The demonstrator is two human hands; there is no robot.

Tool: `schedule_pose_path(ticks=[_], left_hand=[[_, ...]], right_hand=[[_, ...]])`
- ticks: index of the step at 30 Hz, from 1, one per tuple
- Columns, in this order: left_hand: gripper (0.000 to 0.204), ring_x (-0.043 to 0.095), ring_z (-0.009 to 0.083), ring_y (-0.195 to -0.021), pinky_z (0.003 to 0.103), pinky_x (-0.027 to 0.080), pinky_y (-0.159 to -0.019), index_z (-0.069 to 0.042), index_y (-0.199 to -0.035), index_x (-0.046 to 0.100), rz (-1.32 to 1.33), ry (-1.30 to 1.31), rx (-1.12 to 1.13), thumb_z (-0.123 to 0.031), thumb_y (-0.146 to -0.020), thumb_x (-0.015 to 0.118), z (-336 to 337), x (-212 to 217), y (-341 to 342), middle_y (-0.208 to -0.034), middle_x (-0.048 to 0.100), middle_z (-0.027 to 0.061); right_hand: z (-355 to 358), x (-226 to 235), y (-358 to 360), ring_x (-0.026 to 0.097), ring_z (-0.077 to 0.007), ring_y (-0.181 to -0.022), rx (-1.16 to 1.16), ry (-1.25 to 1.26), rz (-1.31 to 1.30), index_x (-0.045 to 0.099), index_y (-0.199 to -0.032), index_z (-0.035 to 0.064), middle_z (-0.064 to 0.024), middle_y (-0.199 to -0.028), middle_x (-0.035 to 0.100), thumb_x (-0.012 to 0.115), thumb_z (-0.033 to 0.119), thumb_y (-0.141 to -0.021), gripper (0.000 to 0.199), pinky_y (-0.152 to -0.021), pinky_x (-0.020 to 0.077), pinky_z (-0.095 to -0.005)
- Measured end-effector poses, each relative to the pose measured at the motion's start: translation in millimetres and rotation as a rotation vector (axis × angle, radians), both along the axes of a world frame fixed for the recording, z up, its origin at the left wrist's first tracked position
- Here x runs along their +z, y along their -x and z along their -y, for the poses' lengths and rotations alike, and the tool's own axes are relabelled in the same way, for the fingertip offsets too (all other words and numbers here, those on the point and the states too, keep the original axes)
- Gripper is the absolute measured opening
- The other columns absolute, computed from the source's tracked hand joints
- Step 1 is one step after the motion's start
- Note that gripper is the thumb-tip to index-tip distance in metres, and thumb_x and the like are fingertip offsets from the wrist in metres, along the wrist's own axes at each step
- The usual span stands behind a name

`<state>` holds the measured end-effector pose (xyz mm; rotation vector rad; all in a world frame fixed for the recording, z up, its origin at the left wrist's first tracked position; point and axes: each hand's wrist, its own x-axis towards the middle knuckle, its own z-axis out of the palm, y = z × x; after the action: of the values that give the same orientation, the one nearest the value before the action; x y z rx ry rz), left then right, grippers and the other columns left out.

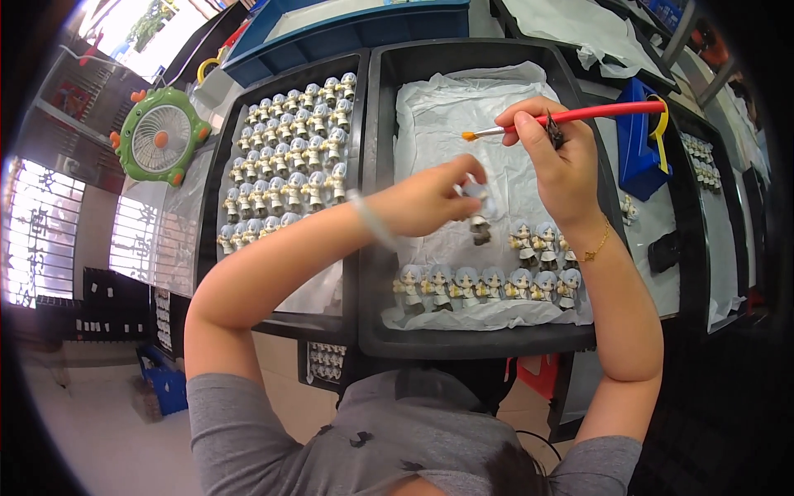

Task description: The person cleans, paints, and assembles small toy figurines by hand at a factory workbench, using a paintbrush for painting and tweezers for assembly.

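My left hand is closed on a small figurine with pale hair and a dark base, held above a black tray lined with white paper. The fingers and the figurine are slightly blurred. My right hand grips a paintbrush with a red handle. Its orange-brown bristles point left, apart from the figurine. A small dark thing by the right fingers is too unclear to name. Along the tray's near side, several matching figurines lie in a row, with a shorter row behind them, partly covered by my right wrist.
To the left, a second black tray holds many figurines in rows. Beyond it stands a green fan. A blue bin is at the back. On the right are a blue tape dispenser and another tray of figurines.
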<state>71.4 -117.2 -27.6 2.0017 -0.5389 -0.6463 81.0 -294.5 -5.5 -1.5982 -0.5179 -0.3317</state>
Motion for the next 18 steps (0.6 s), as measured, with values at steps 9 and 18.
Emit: schedule_pose_path(ticks=[9,18], left_hand=[[0.049,0.054,0.0184,-0.078,0.026,0.044,-0.065,-0.011,-0.125,0.033,-0.459,0.794,0.267,-0.024,-0.083,0.055,-77.2,31.3,51.3,-0.118,0.046,0.0176],[0.078,0.047,0.0183,-0.089,0.03,0.038,-0.078,-0.008,-0.126,0.029,-0.299,0.87,0.091,-0.003,-0.059,0.067,-77.4,32.8,57.1,-0.129,0.032,0.015]], right_hand=[[-8.0,17.9,20.2,0.048,-0.0054,-0.058,0.044,0.071,0.024,0.06,-0.077,-0.0007,-0.0024,-0.064,0.055,0.049,0.006,-0.083,0.015,-0.052,0.0353,-0.0189],[-14.2,15.4,22.3,0.053,-0.0076,-0.063,0.055,0.113,-0.016,0.06,-0.079,-0.001,-0.004,-0.069,0.058,0.047,0.006,-0.083,0.015,-0.056,0.0399,-0.0195]])
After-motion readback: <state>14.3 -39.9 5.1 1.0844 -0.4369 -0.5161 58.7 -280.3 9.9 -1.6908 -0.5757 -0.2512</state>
